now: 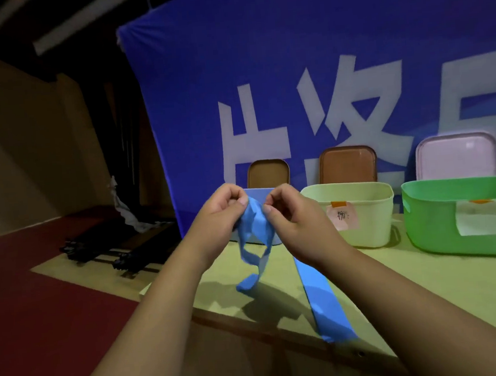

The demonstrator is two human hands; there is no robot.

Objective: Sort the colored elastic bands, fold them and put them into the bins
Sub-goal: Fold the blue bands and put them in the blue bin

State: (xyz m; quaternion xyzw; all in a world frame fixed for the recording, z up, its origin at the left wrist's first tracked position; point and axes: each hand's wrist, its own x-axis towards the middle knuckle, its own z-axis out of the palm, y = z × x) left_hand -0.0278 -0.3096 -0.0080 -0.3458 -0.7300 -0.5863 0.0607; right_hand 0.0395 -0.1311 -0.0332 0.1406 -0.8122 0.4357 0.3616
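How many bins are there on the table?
3: a blue bin, mostly hidden behind the left hand and right hand; a pale yellow bin in the middle; a green bin at the right. More may be off-frame.

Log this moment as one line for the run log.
step: folding | left hand: pinches blue band | right hand: pinches same band | tail: reaches front edge of table

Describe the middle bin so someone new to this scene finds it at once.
A big blue cloth banner with white characters hangs behind the yellowish table. At its foot stands a row of bins; the pale yellow plastic bin sits between a blue bin and a green plastic bin. Only it bears a pink handwritten note.
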